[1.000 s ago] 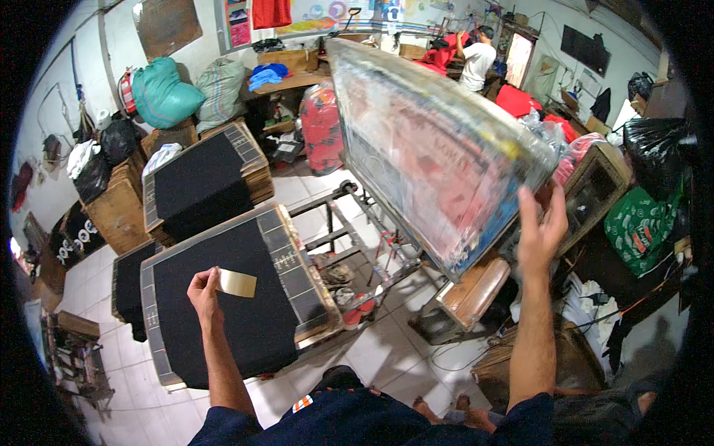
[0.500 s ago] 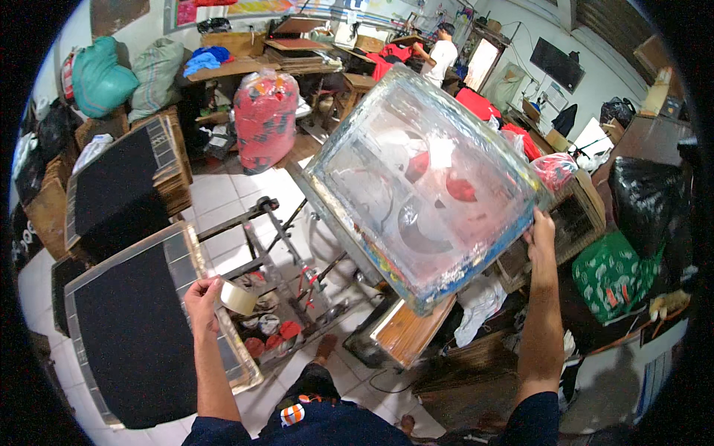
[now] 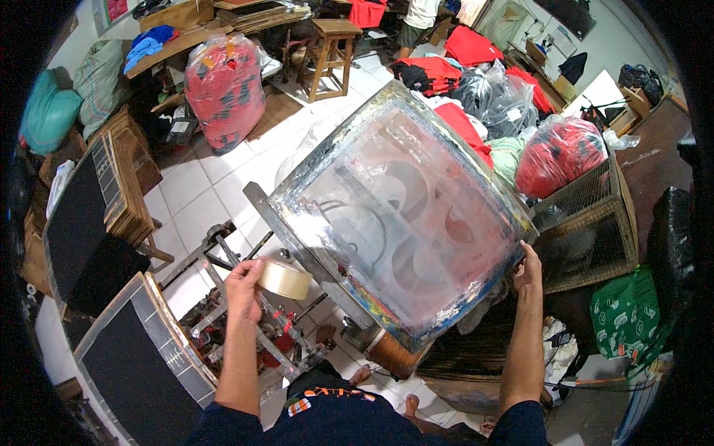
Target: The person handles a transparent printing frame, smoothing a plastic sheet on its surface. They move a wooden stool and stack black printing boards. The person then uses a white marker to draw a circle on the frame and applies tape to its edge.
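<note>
In my left hand [image 3: 244, 290] is a roll of clear tape [image 3: 286, 281], pinched between thumb and fingers at its side. My right hand [image 3: 528, 271] grips the right edge of a screen-printing frame [image 3: 435, 223], which is tilted in front of me. Its translucent mesh carries faint curved shapes, and paint stains its rim blue, yellow and red. A grey metal bar [image 3: 312, 256] runs along the frame's left side. The tape is close to this bar. Below the tape stand the dark metal arms [image 3: 260, 338] of a press.
At left lie black-topped boards [image 3: 93, 215] and a black panel with a clear border [image 3: 141, 364]. A plastic bag of red cloth [image 3: 223, 93] and a wooden stool [image 3: 327, 63] stand farther back. Wire-mesh crates [image 3: 580, 223] and a green bag [image 3: 628, 316] are at right. Another person [image 3: 420, 18] stands beyond.
My view has tipped down and turned right. My left hand has brought the tape roll closer to the frame's left side. The right hand still holds the frame's edge.
</note>
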`<control>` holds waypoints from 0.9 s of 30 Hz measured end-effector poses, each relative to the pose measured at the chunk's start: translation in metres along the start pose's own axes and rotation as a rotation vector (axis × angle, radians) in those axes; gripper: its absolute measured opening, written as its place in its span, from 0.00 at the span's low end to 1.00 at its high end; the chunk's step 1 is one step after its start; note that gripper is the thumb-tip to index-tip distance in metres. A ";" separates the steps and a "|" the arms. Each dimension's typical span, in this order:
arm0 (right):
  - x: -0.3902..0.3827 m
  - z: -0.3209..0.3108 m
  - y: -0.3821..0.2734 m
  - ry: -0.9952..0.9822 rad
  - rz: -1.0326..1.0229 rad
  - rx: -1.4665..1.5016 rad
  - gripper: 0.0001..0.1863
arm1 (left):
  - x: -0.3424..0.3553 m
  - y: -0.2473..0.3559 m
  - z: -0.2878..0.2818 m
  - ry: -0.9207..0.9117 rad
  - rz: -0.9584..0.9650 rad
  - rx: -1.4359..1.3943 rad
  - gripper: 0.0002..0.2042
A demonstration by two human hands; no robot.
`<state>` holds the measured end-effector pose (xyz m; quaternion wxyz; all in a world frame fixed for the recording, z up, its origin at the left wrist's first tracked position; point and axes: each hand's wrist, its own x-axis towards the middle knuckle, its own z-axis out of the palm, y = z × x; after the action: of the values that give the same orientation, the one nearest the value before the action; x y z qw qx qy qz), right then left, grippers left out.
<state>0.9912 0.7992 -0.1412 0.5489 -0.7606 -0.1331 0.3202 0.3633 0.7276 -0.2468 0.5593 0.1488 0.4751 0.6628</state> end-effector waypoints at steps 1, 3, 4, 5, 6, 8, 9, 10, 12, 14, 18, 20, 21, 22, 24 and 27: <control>0.007 0.001 0.005 -0.024 -0.016 -0.003 0.42 | 0.004 -0.005 0.013 -0.021 -0.050 -0.027 0.05; 0.019 0.001 0.014 -0.029 -0.035 -0.043 0.40 | 0.008 -0.013 0.037 -0.084 -0.078 -0.017 0.04; 0.027 0.001 0.018 -0.085 -0.014 0.034 0.36 | 0.011 -0.016 0.048 -0.070 -0.122 -0.001 0.04; 0.033 0.000 0.023 -0.158 0.003 0.057 0.35 | 0.014 -0.019 0.059 -0.074 -0.156 -0.003 0.05; 0.039 -0.001 0.026 -0.194 0.027 0.072 0.34 | 0.017 -0.022 0.070 -0.126 -0.160 -0.051 0.04; 0.048 0.000 0.030 -0.121 0.005 -0.021 0.30 | 0.024 -0.025 0.089 -0.153 -0.187 -0.027 0.04; 0.049 0.002 0.027 -0.112 0.037 0.022 0.31 | 0.027 -0.025 0.098 -0.176 -0.214 -0.040 0.04; 0.044 0.007 0.026 -0.108 0.071 0.048 0.31 | 0.030 -0.026 0.105 -0.183 -0.235 -0.034 0.04; 0.021 0.022 0.018 -0.003 -0.074 -0.054 0.34 | 0.037 -0.027 0.121 -0.208 -0.282 -0.052 0.05; -0.017 0.051 0.005 0.217 -0.391 -0.309 0.38 | 0.044 -0.029 0.139 -0.239 -0.318 -0.081 0.05; -0.151 0.130 0.022 -0.551 -1.046 -0.555 0.52 | 0.055 -0.044 0.181 -0.298 -0.435 -0.144 0.04; -0.190 0.165 0.020 -0.909 -1.172 -0.727 0.56 | 0.065 -0.055 0.199 -0.378 -0.475 -0.179 0.05; -0.198 0.186 0.020 -0.900 -1.166 -0.610 0.57 | 0.073 -0.057 0.203 -0.358 -0.464 -0.108 0.06; -0.203 0.207 0.021 -0.910 -1.092 -0.563 0.57 | 0.083 -0.059 0.206 -0.365 -0.434 -0.055 0.06; -0.200 0.224 0.014 -0.961 -0.952 -0.491 0.58 | 0.108 -0.061 0.210 -0.361 -0.203 0.201 0.09; -0.181 0.224 -0.004 -1.054 -0.784 -0.444 0.55 | 0.150 -0.058 0.220 -0.307 0.311 0.720 0.10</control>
<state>0.7122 0.8685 -0.1194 0.3177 -0.4936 -0.7092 0.3904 0.5091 0.9577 -0.2317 0.4293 0.5018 0.5595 0.5009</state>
